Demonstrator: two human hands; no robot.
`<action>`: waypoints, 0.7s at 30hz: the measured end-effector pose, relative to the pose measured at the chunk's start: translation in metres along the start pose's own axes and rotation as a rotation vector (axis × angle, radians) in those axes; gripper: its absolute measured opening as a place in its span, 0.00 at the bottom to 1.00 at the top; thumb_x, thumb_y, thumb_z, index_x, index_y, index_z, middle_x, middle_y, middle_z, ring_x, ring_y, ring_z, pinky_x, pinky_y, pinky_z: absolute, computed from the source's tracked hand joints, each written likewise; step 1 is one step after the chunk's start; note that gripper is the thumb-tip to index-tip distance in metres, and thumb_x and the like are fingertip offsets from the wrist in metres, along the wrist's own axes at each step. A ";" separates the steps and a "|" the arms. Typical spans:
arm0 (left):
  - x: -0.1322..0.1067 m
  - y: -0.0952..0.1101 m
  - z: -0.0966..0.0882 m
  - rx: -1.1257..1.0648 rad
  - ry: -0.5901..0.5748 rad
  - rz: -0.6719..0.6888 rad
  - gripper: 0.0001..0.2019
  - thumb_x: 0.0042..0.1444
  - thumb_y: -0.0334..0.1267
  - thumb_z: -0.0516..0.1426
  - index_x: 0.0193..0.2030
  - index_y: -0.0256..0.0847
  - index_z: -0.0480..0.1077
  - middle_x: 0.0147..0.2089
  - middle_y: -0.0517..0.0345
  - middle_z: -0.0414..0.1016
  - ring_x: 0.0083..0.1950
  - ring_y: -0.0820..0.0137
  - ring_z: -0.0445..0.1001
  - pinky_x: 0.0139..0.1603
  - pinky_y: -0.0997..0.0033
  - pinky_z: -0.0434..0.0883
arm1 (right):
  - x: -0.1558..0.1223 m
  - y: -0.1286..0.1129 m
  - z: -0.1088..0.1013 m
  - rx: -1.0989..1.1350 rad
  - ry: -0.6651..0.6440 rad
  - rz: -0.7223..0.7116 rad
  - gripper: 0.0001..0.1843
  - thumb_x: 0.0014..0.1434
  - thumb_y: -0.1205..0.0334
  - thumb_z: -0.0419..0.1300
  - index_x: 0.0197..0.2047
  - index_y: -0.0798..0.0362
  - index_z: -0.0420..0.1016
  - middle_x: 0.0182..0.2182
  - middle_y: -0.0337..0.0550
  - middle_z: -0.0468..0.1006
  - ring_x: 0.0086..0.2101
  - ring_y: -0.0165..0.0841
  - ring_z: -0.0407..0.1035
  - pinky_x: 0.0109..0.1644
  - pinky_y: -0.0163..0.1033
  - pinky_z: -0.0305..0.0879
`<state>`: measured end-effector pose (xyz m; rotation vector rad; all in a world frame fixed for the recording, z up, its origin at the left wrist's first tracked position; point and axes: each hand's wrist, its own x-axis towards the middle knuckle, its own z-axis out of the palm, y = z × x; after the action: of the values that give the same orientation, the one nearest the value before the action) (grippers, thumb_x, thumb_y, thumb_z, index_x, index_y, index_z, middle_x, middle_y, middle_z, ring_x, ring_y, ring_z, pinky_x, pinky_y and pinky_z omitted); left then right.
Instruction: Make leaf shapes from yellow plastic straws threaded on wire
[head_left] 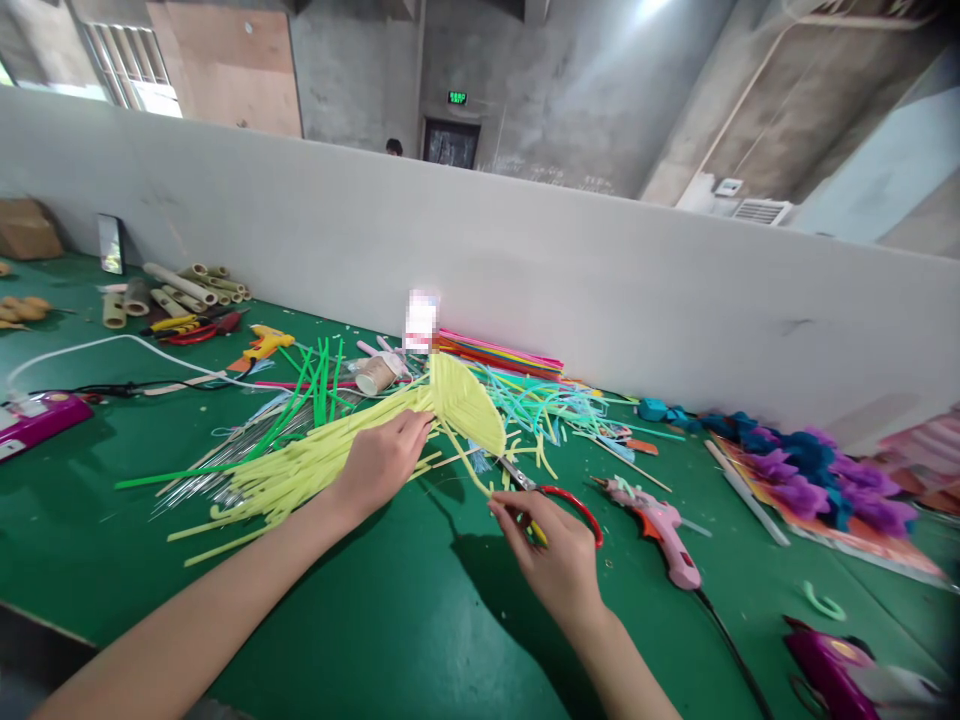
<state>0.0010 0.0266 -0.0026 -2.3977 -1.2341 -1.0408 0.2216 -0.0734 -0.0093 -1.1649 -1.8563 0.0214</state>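
A pale yellow leaf-shaped piece, built of fuzzy pipe cleaners laid side by side, stands up over the table. My left hand pinches its lower left edge between thumb and fingers. From the leaf's base a yellow pipe cleaner runs down to the right, its end pinched in the fingertips of my right hand. Red-handled scissors lie partly behind my right hand; whether it touches them I cannot tell. Under my left hand spreads a bundle of loose yellow pipe cleaners.
A pink glue gun with a cord lies at right, a yellow glue gun at back left. Green stems, bamboo tubes and purple and teal fuzzy pieces lie around. A white partition borders the green table.
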 end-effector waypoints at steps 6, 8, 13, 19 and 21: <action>-0.001 -0.001 0.000 -0.028 -0.001 0.014 0.12 0.66 0.37 0.47 0.50 0.38 0.67 0.43 0.52 0.77 0.41 0.67 0.77 0.37 0.74 0.69 | 0.005 0.004 -0.015 -0.043 0.064 0.007 0.07 0.59 0.68 0.60 0.41 0.50 0.75 0.31 0.39 0.79 0.27 0.28 0.71 0.34 0.33 0.68; -0.001 -0.001 -0.001 -0.034 -0.001 0.022 0.12 0.66 0.37 0.47 0.50 0.39 0.67 0.43 0.52 0.77 0.41 0.67 0.77 0.36 0.74 0.69 | 0.005 0.006 -0.017 -0.065 0.070 0.006 0.07 0.59 0.69 0.60 0.41 0.50 0.74 0.32 0.40 0.79 0.30 0.29 0.72 0.36 0.34 0.68; -0.001 0.001 -0.002 -0.035 0.001 0.039 0.12 0.66 0.37 0.47 0.49 0.38 0.67 0.43 0.52 0.77 0.40 0.68 0.77 0.35 0.74 0.68 | 0.005 0.009 -0.021 -0.119 0.077 0.001 0.07 0.59 0.69 0.60 0.41 0.50 0.74 0.32 0.39 0.79 0.30 0.30 0.73 0.37 0.33 0.68; -0.003 -0.001 0.001 -0.013 -0.026 0.057 0.12 0.66 0.38 0.46 0.48 0.39 0.68 0.42 0.53 0.77 0.39 0.69 0.77 0.36 0.75 0.68 | 0.005 0.010 -0.024 -0.154 0.087 -0.019 0.07 0.59 0.69 0.60 0.41 0.50 0.74 0.32 0.39 0.79 0.30 0.29 0.73 0.37 0.33 0.68; -0.003 -0.002 0.002 0.008 -0.040 0.065 0.13 0.66 0.39 0.46 0.50 0.39 0.67 0.41 0.53 0.77 0.39 0.69 0.76 0.35 0.75 0.67 | 0.005 0.009 -0.025 -0.159 0.088 -0.026 0.07 0.59 0.69 0.60 0.41 0.49 0.73 0.32 0.39 0.80 0.30 0.29 0.73 0.37 0.33 0.68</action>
<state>-0.0009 0.0272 -0.0064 -2.4468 -1.1624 -0.9718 0.2443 -0.0752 0.0050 -1.2299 -1.8208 -0.1924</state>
